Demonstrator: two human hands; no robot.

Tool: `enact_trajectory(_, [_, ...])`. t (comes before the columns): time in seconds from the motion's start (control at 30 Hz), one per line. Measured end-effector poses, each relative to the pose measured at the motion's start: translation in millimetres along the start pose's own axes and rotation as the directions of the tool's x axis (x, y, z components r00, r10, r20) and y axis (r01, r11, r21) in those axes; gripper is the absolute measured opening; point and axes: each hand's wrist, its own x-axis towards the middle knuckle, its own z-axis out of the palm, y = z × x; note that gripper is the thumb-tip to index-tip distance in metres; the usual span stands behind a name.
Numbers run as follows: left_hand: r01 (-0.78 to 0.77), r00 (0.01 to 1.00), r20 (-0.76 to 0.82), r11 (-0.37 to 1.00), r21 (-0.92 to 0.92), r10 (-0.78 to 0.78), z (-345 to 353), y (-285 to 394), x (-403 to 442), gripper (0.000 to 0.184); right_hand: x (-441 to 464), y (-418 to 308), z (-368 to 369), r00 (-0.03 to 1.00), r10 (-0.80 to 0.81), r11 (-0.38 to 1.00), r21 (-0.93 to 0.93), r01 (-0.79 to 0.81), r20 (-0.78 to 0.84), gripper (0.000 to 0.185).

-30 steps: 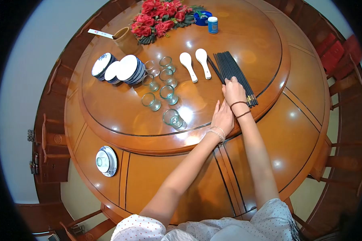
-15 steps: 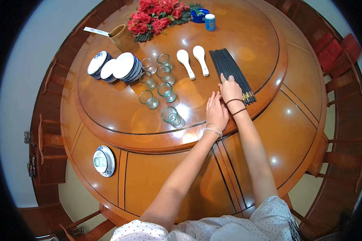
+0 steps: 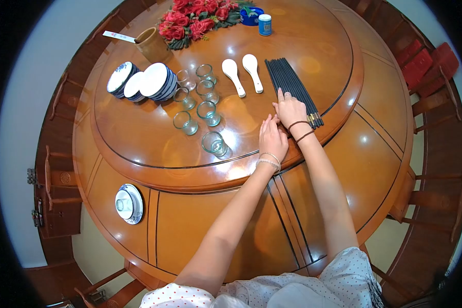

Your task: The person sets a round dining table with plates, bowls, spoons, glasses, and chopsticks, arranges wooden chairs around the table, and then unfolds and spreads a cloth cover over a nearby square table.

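A row of black chopsticks [image 3: 292, 82] with gold bands near their lower ends lies side by side on the raised round turntable [image 3: 154, 149]. My right hand [image 3: 291, 109] rests palm down over the row's left edge, its index finger stretched forward and its other fingers partly hidden. Just left of it, my left hand [image 3: 273, 137] lies on the turntable near the rim, fingers extended, its fingertips close against my right hand. Two white spoons, a left spoon [image 3: 232, 74] and a right spoon [image 3: 252, 72], lie to the left of the chopsticks.
Several glass cups [image 3: 214, 143] stand left of the spoons, beside stacked white-and-blue bowls [image 3: 154, 82]. Farther back are a brown pot [image 3: 151, 43], red flowers [image 3: 190, 23], a blue bowl [image 3: 250, 18] and a small blue canister [image 3: 265, 25]. A plate setting [image 3: 136, 213] sits on the lower tabletop.
The whole view has shifted slightly, so things appear a little higher and farther left. Both hands keep nearly the same place beside the chopsticks.
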Motion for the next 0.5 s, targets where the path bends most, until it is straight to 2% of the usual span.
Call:
enact_trajectory(0.17, [0.000, 1.000, 0.012, 1.000, 0.003, 0.000, -0.9, 0.5, 0.4, 0.025, -4.2, 2.3, 2.7, 0.996, -0.035, 0.996, 0.083, 0.042, -0.080, 0.042])
enact_trajectory(0.3, [0.025, 1.000, 0.012, 0.999, -0.025, -0.025, -0.4, 1.9, 0.4, 0.024, -8.6, 1.2, 3.6, 0.997, -0.042, 0.996, 0.074, 0.046, -0.065, 0.038])
enact_trajectory(0.4, [0.013, 1.000, 0.021, 1.000, 0.006, -0.013, 0.0, 0.2, 0.1, 0.024, -10.2, -1.4, 2.6, 0.998, 0.046, 0.994, 0.101, -0.041, -0.045, 0.035])
enact_trajectory(0.5, [-0.006, 1.000, 0.018, 1.000, 0.015, 0.006, 0.8, -0.1, 0.8, 0.024, -11.6, -0.1, 3.2, 0.992, 0.012, 0.994, 0.107, 0.002, -0.129, 0.032])
